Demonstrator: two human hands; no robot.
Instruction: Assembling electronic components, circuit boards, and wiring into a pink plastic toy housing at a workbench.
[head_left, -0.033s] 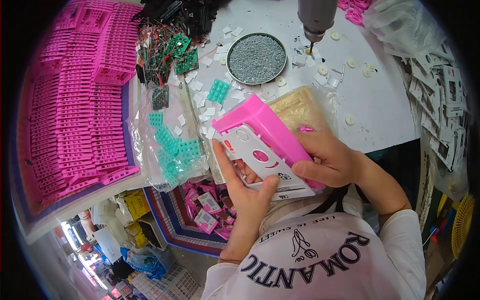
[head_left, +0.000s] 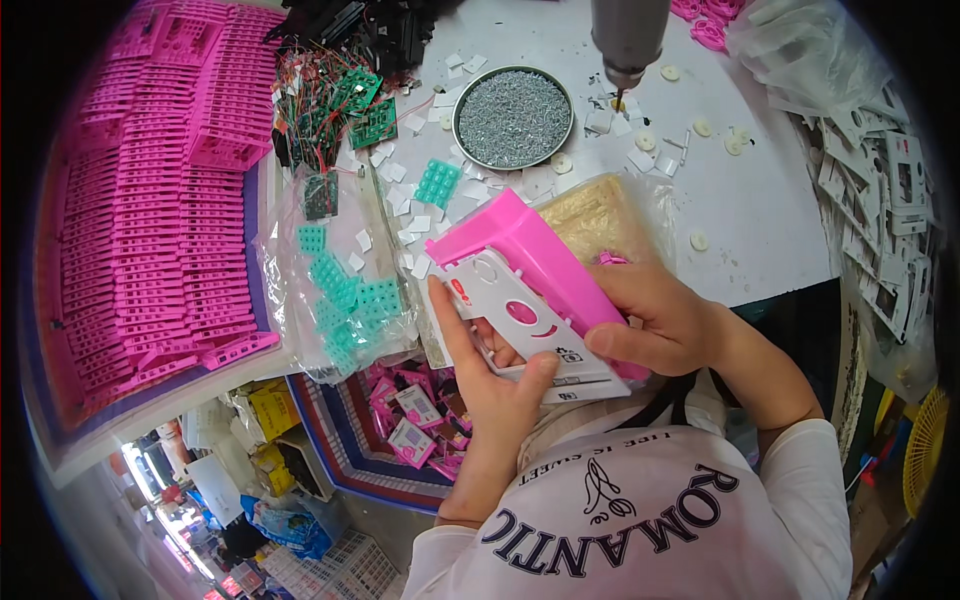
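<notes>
My left hand (head_left: 495, 395) grips a white plastic panel (head_left: 515, 315) with a round cut-out, a larger opening and small printed marks. Its thumb lies on the front face and some fingers show through the opening. Around the end of a pink plastic casing (head_left: 535, 250) my right hand (head_left: 655, 315) is closed, thumb in front. The panel leans tilted against the casing's open side, pegs showing along its edge; whether the two are fully joined I cannot tell. A yellowish wrapped block (head_left: 595, 215) lies just beyond them on the table.
A round tin of small metal screws (head_left: 513, 118) stands ahead, an electric screwdriver (head_left: 628, 45) hanging to its right. Teal keypads (head_left: 345, 290), circuit boards (head_left: 373, 122) and stacked pink casings (head_left: 150, 250) lie left. White panels (head_left: 905, 190) are piled right. A basket (head_left: 345, 450) holds pink pieces.
The hanging screwdriver has shifted slightly left and down. The panel and casing are almost unmoved, with both hands keeping their hold.
</notes>
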